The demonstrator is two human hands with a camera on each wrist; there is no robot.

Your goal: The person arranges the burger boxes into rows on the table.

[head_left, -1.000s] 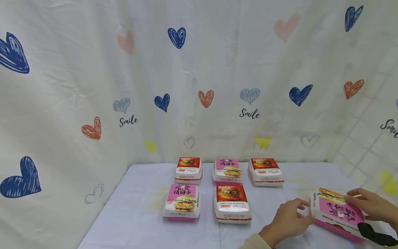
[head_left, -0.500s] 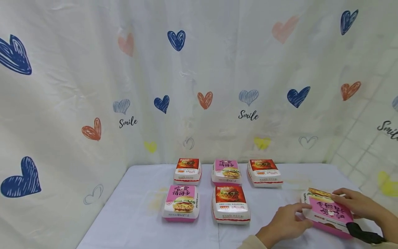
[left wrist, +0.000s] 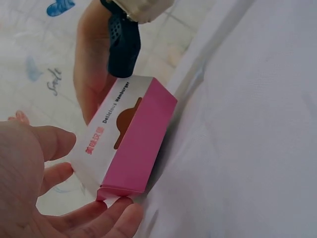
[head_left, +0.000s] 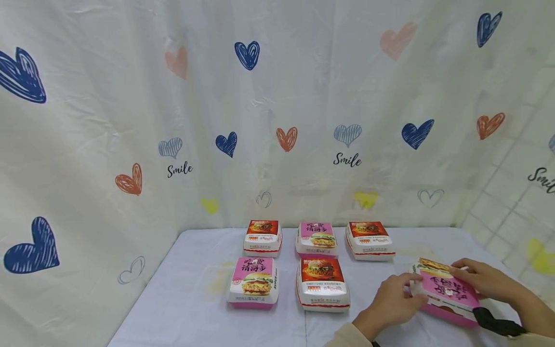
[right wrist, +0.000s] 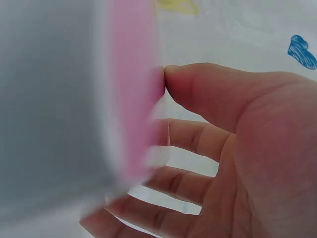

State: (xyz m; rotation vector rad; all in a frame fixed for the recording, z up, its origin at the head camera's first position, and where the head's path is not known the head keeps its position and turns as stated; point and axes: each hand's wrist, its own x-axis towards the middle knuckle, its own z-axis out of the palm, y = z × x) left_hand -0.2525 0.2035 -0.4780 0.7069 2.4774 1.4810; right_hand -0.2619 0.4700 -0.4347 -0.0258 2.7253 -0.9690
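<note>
A pink and white hamburger box [head_left: 448, 289] sits near the table's right front, turned at an angle, its lid down. My left hand [head_left: 392, 301] has its fingers curled about the box's left end, index finger at the top edge. In the left wrist view, fingertips touch the lower corner of the hamburger box [left wrist: 124, 134], by its pink side. My right hand [head_left: 490, 284] grips the right far side, thumb at the lid edge. In the right wrist view, the right hand's thumb and fingers [right wrist: 213, 94] meet the blurred pink edge; some fingertips are hidden behind the box.
Several more hamburger boxes stand left of my hands: a pink box [head_left: 253, 284] and a red one [head_left: 323, 284] in front, with red, pink and red boxes behind. A heart-print curtain [head_left: 277, 96] hangs at the back. A black wrist mount [head_left: 498, 324] overlaps the held box's near corner.
Both hands and the held pink box have moved left, toward the other boxes. The left index finger has come onto the box's top edge. The other boxes stay put.
</note>
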